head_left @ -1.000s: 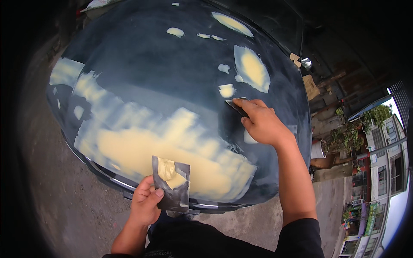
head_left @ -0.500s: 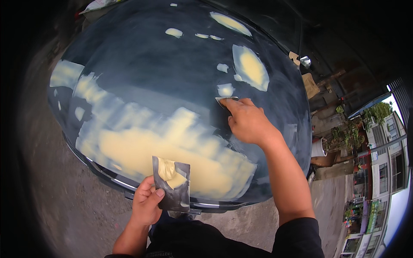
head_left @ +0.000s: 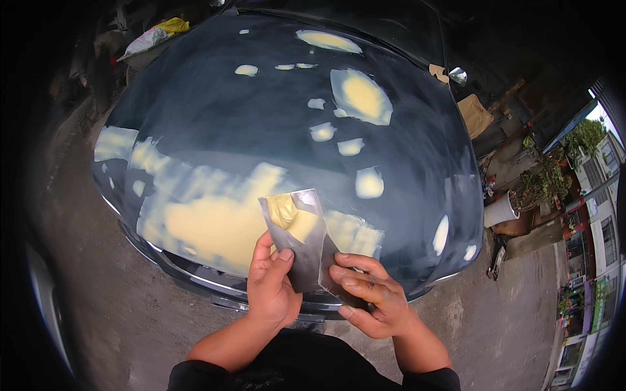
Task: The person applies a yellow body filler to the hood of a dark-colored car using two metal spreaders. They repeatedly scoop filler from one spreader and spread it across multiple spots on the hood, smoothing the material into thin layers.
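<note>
A dark rectangular putty plate [head_left: 305, 257], carrying a lump of yellow body filler [head_left: 283, 210] near its top, is gripped in my left hand [head_left: 272, 283], thumb across its face. My right hand [head_left: 377, 296] pinches a thin dark putty spreader [head_left: 336, 277], whose edge lies along the plate's right side. Both hands are in front of the car hood [head_left: 215, 111], dark and dull. A broad yellow filler area [head_left: 212, 221] covers its near left part, partly hidden behind the plate. Smaller patches, such as a pale square one [head_left: 370, 183] and an oval one [head_left: 362, 96], dot the right side.
The front bumper [head_left: 195, 270] curves between me and the hood. A side mirror [head_left: 458, 76] sticks out at the far right. Past the right fender stand a white plant pot [head_left: 501, 211] and brown cardboard [head_left: 475, 116]. A loaded wheelbarrow [head_left: 147, 49] is at the far left.
My right hand has come off the hood, back to the plate with the spreader. The left hand and plate have risen rightward in view. Patches formerly behind my right hand now show.
</note>
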Motion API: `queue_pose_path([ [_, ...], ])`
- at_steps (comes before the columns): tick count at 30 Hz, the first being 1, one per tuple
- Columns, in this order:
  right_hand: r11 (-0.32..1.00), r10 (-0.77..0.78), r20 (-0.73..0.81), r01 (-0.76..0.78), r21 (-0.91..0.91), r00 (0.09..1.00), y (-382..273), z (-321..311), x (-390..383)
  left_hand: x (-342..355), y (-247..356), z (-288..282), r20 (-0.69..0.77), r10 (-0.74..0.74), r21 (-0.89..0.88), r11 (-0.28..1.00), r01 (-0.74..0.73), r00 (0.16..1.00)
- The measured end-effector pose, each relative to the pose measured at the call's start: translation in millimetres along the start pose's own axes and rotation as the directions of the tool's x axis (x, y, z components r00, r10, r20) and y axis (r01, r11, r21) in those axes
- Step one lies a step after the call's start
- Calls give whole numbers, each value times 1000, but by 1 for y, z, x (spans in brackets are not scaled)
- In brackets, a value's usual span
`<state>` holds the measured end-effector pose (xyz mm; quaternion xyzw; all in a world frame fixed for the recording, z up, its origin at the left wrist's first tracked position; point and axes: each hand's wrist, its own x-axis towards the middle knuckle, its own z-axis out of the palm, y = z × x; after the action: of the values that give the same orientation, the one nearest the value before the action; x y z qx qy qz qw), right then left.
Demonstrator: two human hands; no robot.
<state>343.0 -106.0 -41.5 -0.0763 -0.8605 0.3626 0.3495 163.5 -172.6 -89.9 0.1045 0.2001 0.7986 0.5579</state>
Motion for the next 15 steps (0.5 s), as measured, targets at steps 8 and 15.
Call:
queue_pose_path([
  [8,922,75,-71,-96,-374,995,-17,-34,-71,-20,-44,18,84,-158,83,985,152,984],
  [15,873,232,-253,-315,-372,939,-18,-60,-138,-37,-63,35,193,-259,85,965,247,946],
])
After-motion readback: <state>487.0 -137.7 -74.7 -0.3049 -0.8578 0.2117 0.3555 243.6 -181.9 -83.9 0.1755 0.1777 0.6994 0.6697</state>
